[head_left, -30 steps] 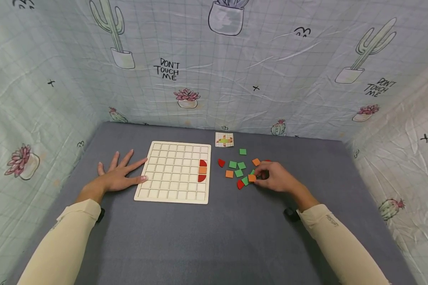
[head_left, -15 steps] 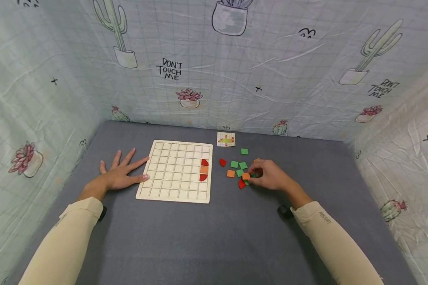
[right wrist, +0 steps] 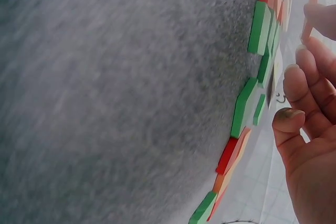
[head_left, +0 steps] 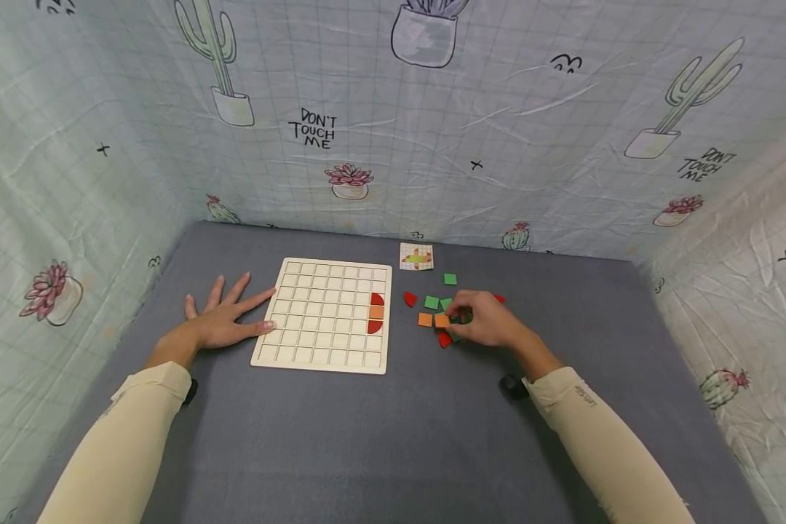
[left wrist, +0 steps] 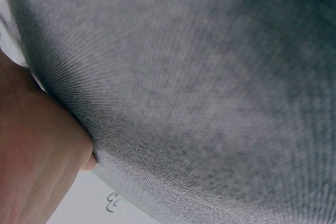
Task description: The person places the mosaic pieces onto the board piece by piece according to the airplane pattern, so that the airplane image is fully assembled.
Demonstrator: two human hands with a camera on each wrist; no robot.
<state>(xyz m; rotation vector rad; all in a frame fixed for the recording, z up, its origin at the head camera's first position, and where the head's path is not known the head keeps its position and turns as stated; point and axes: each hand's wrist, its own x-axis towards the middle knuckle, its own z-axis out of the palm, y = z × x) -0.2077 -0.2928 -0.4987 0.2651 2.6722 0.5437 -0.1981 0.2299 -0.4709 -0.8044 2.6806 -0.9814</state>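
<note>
1. Right of centre in the head view, pinched an orange square tile point(head_left: 441, 321) between thumb and finger of the right hand point(head_left: 485, 318), just beside a loose orange square point(head_left: 425, 319) to its left.
2. At upper right of the right wrist view, saw the pinched tile nearly edge-on, with the remaining fingers loosely curled below it.
3. Left of centre in the head view, rested the left hand point(head_left: 217, 325) with fingers straight and spread wide, holding nothing, thumb tip and index fingertip touching the left edge of a pale gridded board point(head_left: 314, 316).
4. At lower left of the left wrist view, saw only part of that hand, with most of its fingers out of sight.
5. Near the board's right edge, found an upper red piece point(head_left: 377, 298), an orange piece point(head_left: 376, 312) and a lower red piece point(head_left: 375, 327) set in one column.
6. Around the right hand, saw loose green squares point(head_left: 431, 302), partly covered by it, plus a red wedge point(head_left: 410, 299) nearer the board.
7. Above these, close to the back of the grey surface point(head_left: 301, 437), noted a small picture card point(head_left: 416, 256).
8. Behind everything, across the top of the frame, saw cactus-printed cloth point(head_left: 393, 138).
</note>
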